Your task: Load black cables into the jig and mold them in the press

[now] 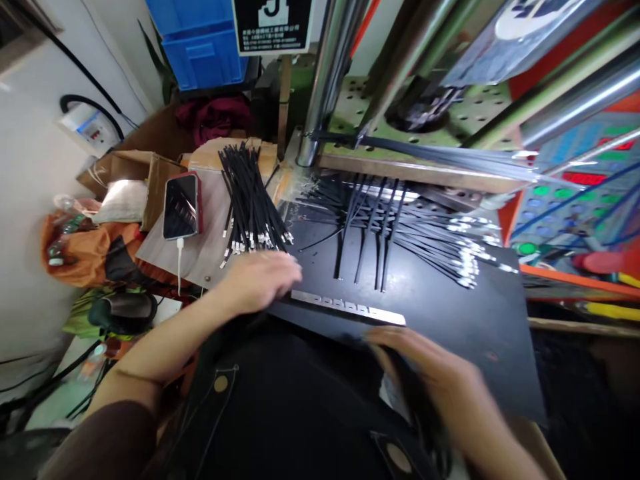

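Note:
My left hand (267, 279) is over the table's near edge, its fingers curled together. It is close to the white-tipped ends of a bundle of black cables (253, 200); what lies under the fingers is hidden. A slotted metal strip (350, 308) lies just to its right along the table edge. My right hand (430, 357) is low at the right, in front of my apron, blurred by motion. Its fingers close over dark strands that I cannot make out clearly. On the table, several black strips (367, 250) lie across another pile of black cables (425, 233) with bright metal ends.
A press with steel columns (320, 87) and a perforated bed (345, 110) stands behind the dark table (480, 340). Grey cables (450, 157) lie along the bed's edge. A charging phone (181, 205) and a cardboard box (155, 177) are at left. A control panel (575, 187) is at right.

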### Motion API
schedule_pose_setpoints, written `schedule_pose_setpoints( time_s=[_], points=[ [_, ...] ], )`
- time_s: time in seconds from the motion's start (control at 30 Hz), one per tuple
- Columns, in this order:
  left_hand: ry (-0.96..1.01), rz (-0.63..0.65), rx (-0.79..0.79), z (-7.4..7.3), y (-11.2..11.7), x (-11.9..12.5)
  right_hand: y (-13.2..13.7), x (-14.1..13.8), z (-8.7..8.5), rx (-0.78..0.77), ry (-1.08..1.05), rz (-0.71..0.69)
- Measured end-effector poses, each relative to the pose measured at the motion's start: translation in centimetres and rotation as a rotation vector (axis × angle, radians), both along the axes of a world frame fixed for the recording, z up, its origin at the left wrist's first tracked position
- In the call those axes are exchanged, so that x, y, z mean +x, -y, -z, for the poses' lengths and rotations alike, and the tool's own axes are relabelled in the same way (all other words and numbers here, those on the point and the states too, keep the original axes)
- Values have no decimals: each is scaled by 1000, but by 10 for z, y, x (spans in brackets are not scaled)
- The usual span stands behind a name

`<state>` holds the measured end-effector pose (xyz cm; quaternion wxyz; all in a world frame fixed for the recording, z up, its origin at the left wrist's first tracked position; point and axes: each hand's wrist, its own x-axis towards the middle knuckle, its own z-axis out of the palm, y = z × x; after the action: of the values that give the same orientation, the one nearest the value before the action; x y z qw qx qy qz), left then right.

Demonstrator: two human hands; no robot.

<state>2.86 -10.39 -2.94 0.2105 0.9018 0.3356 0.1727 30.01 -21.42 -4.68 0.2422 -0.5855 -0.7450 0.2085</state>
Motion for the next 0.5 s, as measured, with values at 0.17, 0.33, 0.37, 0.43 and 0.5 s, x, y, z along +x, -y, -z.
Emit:
schedule_pose_setpoints(
  time_s=[0.17, 0.33, 0.37, 0.43, 0.5],
  points=[
    [8, 186, -91, 16, -2, 28, -20, -25, -5, -81, -309, 184],
    [-94, 26, -263, 4, -3, 45, -41, -27, -10, -143, -274, 189],
    [-123, 23, -268, 0, -2, 47, -43, -27, -9, -116, -260, 172],
    [-191, 49, -236, -8, -1, 50, -42, -27, -9, -31, -232, 111],
    [-266, 112, -171, -14, 2, 54, -37, -29, -10, 74, -191, 19]
  ],
)
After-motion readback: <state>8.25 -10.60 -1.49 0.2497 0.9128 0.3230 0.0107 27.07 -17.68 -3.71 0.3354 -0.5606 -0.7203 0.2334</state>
